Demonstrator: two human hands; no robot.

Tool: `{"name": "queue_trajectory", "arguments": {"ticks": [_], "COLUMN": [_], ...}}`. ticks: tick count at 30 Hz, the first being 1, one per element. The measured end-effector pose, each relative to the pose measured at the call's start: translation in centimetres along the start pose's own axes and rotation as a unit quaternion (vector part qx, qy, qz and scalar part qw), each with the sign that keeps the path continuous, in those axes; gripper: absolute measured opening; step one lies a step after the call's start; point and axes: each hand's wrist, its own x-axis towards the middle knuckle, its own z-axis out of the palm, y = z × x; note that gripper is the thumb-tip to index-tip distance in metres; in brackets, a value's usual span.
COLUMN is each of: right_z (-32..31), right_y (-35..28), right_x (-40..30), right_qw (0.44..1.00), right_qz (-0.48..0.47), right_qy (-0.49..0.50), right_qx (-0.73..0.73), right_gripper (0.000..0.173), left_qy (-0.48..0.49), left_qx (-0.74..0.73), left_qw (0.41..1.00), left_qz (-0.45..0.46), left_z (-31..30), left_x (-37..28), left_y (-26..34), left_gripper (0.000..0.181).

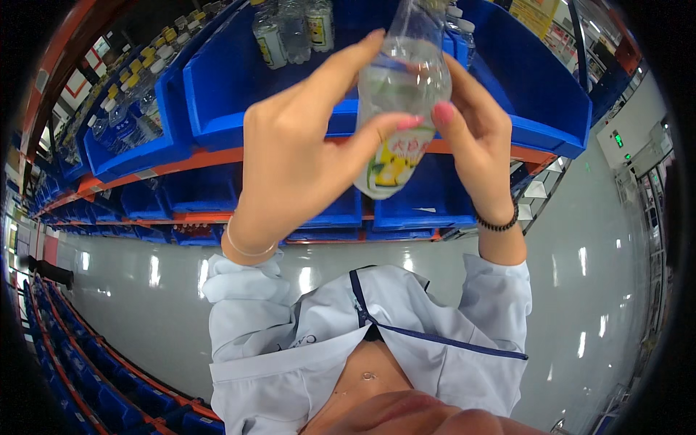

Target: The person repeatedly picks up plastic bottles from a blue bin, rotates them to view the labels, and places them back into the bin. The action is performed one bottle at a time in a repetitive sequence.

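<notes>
Both hands hold a clear plastic bottle (405, 92) with a label showing yellow fruit, its base tilted down towards me and its neck at the top edge of the picture. My left hand (304, 130) grips it from the left, thumb across the front. From the right, my right hand (476, 125) holds it with the thumb near the label. Behind the bottle is a large blue plastic bin (217, 92) on the shelf. Several capped bottles (293, 32) stand at the back of that bin, and a few more white-capped bottles (466, 38) are behind a blue divider.
At the left, another blue bin (122, 160) is packed with bottles with white and yellow caps. Orange shelf beams (209, 157) run below the bins, over a lower row of blue bins (424, 206). Another rack (98, 348) stands lower left; a person (51, 271) is far left.
</notes>
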Motion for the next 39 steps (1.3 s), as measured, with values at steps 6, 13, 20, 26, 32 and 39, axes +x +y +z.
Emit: {"name": "queue_trajectory", "arguments": {"ticks": [6,13,20,26,32,39], "right_z": [-5.3,-12.9,-19.5,-23.0,-26.0,-29.1], "right_y": [-1.8,-2.7,-1.4,0.7,4.6,13.4], "right_x": [-3.1,-2.9,0.0,4.1,7.3,6.9], "right_qw": [0.998,0.998,1.0,0.996,0.995,0.98], "right_qz": [0.055,0.058,0.008,-0.074,0.009,0.037], "right_qy": [-0.005,-0.012,-0.008,-0.047,-0.098,-0.139], "right_qx": [0.015,-0.005,0.026,0.01,-0.003,-0.138], "right_gripper": [0.055,0.053,0.046,0.046,0.044,0.046], "left_qy": [-0.088,-0.073,-0.017,0.023,0.041,-0.031], "left_qx": [0.027,0.04,0.038,-0.042,0.046,0.091], "left_qw": [0.994,0.996,0.999,0.998,0.997,0.991], "left_qz": [-0.057,-0.043,0.002,-0.034,-0.044,-0.098], "left_z": [2.8,9.1,15.1,20.2,24.5,28.6], "left_x": [0.7,3.4,7.4,10.6,12.5,11.5], "left_y": [4.3,7.4,9.9,7.7,3.9,-1.0], "left_gripper": [0.06,0.059,0.053,0.054,0.055,0.06]}}
